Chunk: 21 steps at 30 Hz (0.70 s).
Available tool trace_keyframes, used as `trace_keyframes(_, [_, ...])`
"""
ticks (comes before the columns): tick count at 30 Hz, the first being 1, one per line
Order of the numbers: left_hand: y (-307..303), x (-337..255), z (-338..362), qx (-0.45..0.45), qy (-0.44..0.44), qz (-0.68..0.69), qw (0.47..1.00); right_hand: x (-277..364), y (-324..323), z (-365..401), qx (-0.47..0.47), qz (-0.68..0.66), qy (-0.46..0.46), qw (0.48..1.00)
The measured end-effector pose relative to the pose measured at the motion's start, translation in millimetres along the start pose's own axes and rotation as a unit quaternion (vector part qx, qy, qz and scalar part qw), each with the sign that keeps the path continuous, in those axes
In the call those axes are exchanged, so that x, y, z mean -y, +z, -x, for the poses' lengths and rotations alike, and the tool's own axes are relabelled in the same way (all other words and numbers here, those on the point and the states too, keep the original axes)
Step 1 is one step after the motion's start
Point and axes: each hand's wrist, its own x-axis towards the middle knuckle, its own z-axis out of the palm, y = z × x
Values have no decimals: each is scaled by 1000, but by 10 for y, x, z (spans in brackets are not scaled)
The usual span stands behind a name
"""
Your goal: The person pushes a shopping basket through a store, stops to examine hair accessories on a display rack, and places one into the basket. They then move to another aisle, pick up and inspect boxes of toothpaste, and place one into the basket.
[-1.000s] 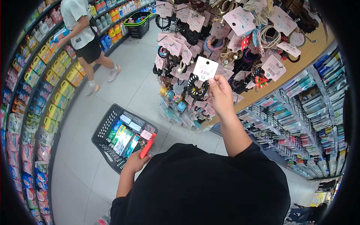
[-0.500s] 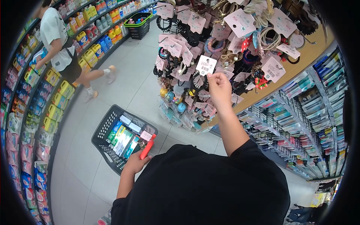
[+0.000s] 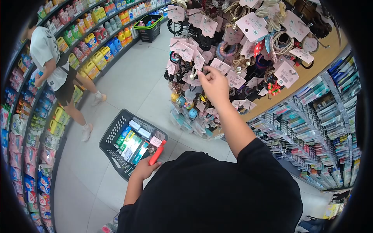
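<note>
My right hand (image 3: 215,86) reaches up into a display rack (image 3: 233,50) hung with hair ties on pink and white cards. Its fingers pinch at one hanging card (image 3: 220,66), and the hand covers the grip, so I cannot tell whether the card is held. My left hand (image 3: 147,168) is down at my side, closed on the red handle (image 3: 157,155) of a dark grey shopping basket (image 3: 116,136). The basket holds several boxed items, green, blue and white.
A person in a white top and black shorts (image 3: 54,66) stands at the left shelves of bottles and packets (image 3: 35,128). A black basket with green rim (image 3: 149,27) sits on the floor far back. Shelves of small packaged goods (image 3: 322,128) fill the right.
My right hand has moved left and forward, putting the white-tagged hair tie back among the hanging cards. The person at the left has walked nearer along the aisle. The basket has barely moved.
</note>
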Motion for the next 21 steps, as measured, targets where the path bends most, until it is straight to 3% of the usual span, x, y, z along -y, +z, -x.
trace_keyframes(7, [34,37,-7,-18,6,-3,1000,40,76,-224,17,110,-11,994])
trace_keyframes(11, [12,27,-1,-20,5,-23,1000,117,51,-168,6,82,-24,996])
trace_keyframes(15, [-17,-37,36,-19,4,-25,999,181,15,-116,10,-53,2,999])
trace_keyframes(21, [-9,-44,31,-15,3,-17,1000,281,-123,-199,122,-247,91,957])
